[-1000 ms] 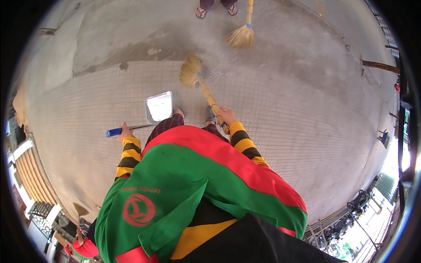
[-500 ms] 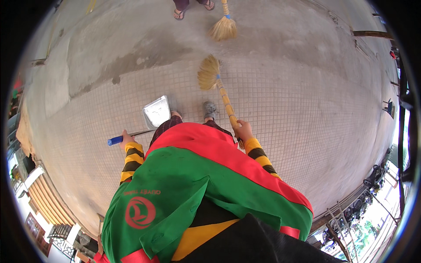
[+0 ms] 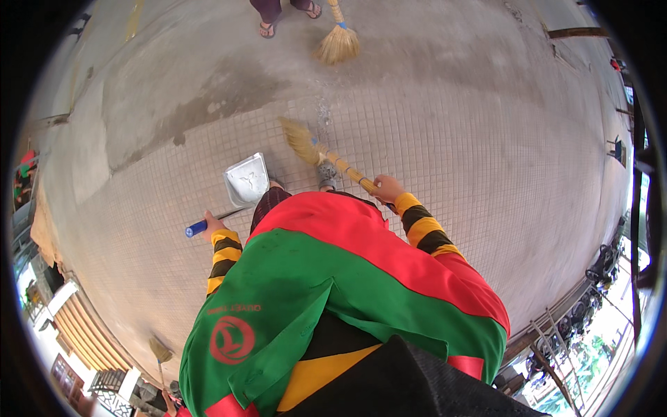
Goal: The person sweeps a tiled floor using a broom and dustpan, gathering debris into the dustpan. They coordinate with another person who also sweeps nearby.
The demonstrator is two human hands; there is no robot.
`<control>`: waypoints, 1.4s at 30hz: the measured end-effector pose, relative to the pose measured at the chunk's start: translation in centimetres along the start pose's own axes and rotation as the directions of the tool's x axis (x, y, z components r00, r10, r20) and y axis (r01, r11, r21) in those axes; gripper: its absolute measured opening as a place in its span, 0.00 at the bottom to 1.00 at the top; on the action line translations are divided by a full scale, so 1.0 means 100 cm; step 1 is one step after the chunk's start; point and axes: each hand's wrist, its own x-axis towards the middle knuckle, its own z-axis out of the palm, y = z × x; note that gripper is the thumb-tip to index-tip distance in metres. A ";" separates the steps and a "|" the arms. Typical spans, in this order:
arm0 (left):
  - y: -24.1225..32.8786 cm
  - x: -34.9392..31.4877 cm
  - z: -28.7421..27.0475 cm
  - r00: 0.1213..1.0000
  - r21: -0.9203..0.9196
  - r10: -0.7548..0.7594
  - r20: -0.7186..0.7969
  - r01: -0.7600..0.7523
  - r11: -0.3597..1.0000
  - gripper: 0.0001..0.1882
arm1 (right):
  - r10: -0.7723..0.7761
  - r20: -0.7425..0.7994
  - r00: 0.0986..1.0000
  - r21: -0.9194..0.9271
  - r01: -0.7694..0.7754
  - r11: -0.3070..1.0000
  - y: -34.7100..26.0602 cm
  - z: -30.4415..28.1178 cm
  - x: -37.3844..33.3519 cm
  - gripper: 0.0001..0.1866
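My right hand (image 3: 388,189) is closed round the handle of a straw broom (image 3: 303,142). Its yellow bristles fan out over the tiled floor, just ahead of my grey shoe (image 3: 326,174). My left hand (image 3: 212,225) grips the long handle, blue at its end, of a metal dustpan (image 3: 248,179). The pan lies on the floor to the left of my feet, its open side toward the far left. Some small pale debris (image 3: 323,115) lies on the floor just beyond the broom head.
Ahead, another person's sandalled feet (image 3: 267,29) stand beside a second straw broom (image 3: 339,45). A third broom (image 3: 160,349) shows at the lower left. A dark damp patch (image 3: 229,94) marks the concrete. A small blue stool (image 3: 616,149) stands far right, with parked motorbikes (image 3: 590,285) behind a railing.
My broom head has swung left and nearer, toward the dustpan, uncovering debris on the floor. My left hand has shifted slightly right. The other person's broom appears slightly further left.
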 end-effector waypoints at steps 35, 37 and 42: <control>-0.016 0.066 0.065 0.917 -0.418 -0.240 -0.318 0.091 0.904 0.16 | -0.344 -0.116 0.932 -0.223 0.313 0.923 -0.224 -0.053 0.127 0.24; 0.002 0.050 0.068 0.892 -0.405 -0.253 -0.376 0.087 0.910 0.18 | -0.293 -0.006 0.956 -0.216 0.285 0.934 -0.237 -0.073 0.142 0.22; 0.028 0.011 0.075 0.826 -0.419 -0.406 -0.391 0.233 0.878 0.18 | -0.273 0.055 0.960 -0.432 0.270 0.861 -0.266 -0.129 0.170 0.21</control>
